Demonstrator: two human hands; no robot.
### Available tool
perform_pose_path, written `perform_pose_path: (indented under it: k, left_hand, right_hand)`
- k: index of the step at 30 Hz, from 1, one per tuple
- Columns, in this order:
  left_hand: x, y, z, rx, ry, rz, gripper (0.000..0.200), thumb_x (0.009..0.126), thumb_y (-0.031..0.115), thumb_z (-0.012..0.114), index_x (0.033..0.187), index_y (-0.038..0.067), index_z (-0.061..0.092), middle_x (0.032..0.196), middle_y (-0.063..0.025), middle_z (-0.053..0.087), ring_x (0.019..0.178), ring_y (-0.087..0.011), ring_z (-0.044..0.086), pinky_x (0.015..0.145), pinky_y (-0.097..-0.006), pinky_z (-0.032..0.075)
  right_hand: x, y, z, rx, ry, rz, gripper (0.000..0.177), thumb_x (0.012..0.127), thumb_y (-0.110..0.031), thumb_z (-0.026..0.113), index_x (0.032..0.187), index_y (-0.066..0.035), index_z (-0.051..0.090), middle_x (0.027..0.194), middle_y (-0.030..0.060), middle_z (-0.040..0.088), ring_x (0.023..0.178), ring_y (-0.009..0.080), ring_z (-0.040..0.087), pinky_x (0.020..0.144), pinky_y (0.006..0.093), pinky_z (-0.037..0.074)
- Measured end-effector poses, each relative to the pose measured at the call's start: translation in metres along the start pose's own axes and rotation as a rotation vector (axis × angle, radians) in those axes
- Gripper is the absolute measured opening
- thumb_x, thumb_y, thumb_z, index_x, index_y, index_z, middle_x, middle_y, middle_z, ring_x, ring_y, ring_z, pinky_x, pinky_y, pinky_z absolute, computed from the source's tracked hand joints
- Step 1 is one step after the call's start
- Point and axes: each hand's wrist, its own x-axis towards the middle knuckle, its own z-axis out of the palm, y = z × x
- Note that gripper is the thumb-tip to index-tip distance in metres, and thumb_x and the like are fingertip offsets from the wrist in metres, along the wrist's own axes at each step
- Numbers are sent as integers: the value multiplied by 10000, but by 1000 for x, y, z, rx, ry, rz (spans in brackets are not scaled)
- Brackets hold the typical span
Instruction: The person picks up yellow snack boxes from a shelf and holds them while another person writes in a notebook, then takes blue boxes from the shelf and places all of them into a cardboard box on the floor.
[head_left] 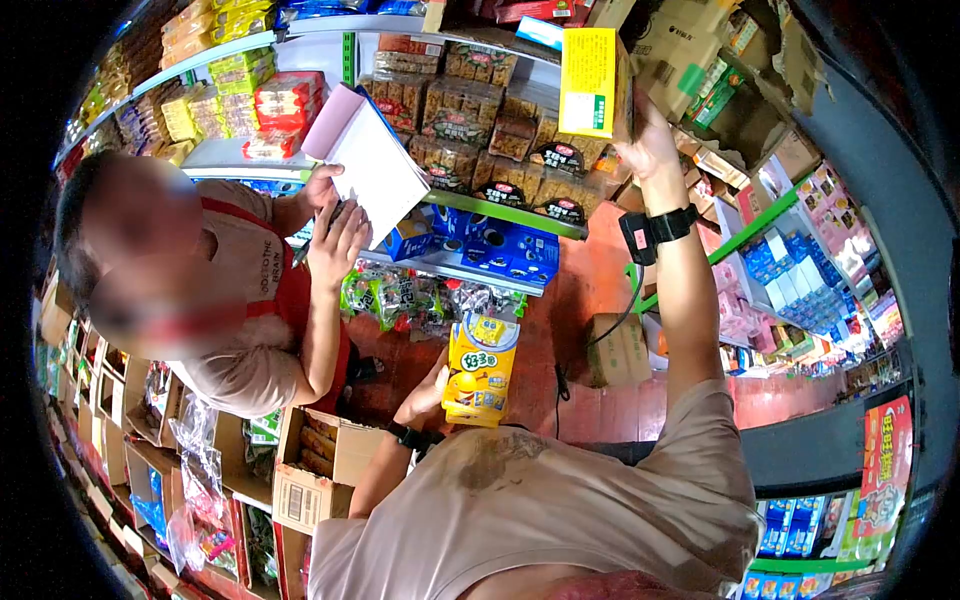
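My left hand (pixel 428 392) is closed on the side of a yellow snack box (pixel 481 368) with a cartoon print, held low in front of my chest. Raised to the upper right, my right hand (pixel 652 145) has its fingers around the edge of another yellow box (pixel 588 82), whose printed panel faces me; part of the fingers is hidden behind it. Dark straps circle both wrists, and a cable hangs from the right one. At the left a person (pixel 240 270) in a red apron holds an open notepad (pixel 375 170) and a pen.
Packaged snacks (pixel 462 110) fill the shelf ahead, with blue boxes (pixel 510 250) below. Open cartons (pixel 310 460) stand at the lower left. A brown carton (pixel 617 350) sits on the red floor. Opened cardboard boxes (pixel 680 45) are stacked at the upper right.
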Motion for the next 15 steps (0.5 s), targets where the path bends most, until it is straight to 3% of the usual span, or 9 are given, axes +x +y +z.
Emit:
perform_pose_path:
  k: [5, 6, 9, 11, 12, 13, 15]
  left_hand:
    - [1, -4, 1, -93, 35, -50, 1115, 911, 726, 572, 1663, 104, 31, 1604, -135, 382, 1432, -270, 446, 1144, -455, 434]
    - [2, -7, 0, -99, 18, -31, 1114, 908, 722, 583, 1665, 119, 31, 1599, -135, 389, 1415, -272, 466, 1116, -459, 461]
    - [0, -1, 5, -115, 18, -24, 1039, 935, 663, 607, 1666, 161, 66, 1565, -134, 434, 1339, -285, 545, 1027, -461, 536]
    - [-2, 7, 9, -20, 32, -40, 947, 968, 592, 622, 1657, 167, 129, 1519, -131, 485, 1293, -284, 581, 1007, -460, 548]
    - [2, 3, 8, -109, 11, -3, 849, 993, 530, 628, 1632, 163, 206, 1484, -129, 520, 1261, -281, 605, 1001, -464, 557]
    - [1, 14, 15, -93, 8, -20, 849, 993, 530, 628, 1632, 163, 206, 1484, -129, 520, 1261, -281, 605, 1001, -464, 557]
    - [-3, 34, 32, -109, 100, -74, 786, 1010, 454, 649, 1611, 142, 250, 1470, -131, 536, 1257, -274, 612, 1000, -466, 567]
  right_hand:
    - [1, 1, 5, -114, 49, -48, 406, 1108, -229, 488, 1454, -19, 520, 1386, 137, 627, 1245, 239, 629, 1067, 401, 520]
    - [4, 8, 34, -440, 170, -118, 446, 1087, -268, 554, 1481, -62, 520, 1371, 52, 640, 1241, 203, 625, 1071, 370, 487]
    - [3, 22, 84, -1135, 312, -473, 640, 969, -79, 721, 1543, -55, 439, 1352, 148, 650, 1140, 188, 678, 978, 331, 552]
    - [-3, 32, 105, -1475, 268, -604, 778, 884, 2, 793, 1555, -39, 402, 1360, 189, 642, 1119, 191, 688, 948, 318, 566]
    - [-7, 44, 124, -1671, 317, -685, 853, 830, 14, 837, 1552, -24, 384, 1350, 187, 649, 1168, 199, 670, 1013, 335, 541]
    - [-14, 50, 129, -1816, 320, -820, 980, 730, -136, 949, 1539, -13, 411, 1258, 208, 697, 1133, 295, 702, 956, 403, 588]
    - [-13, 54, 128, -1999, 87, -1138, 999, 697, -120, 963, 1525, 8, 419, 1174, 164, 727, 1053, 230, 730, 897, 346, 608]
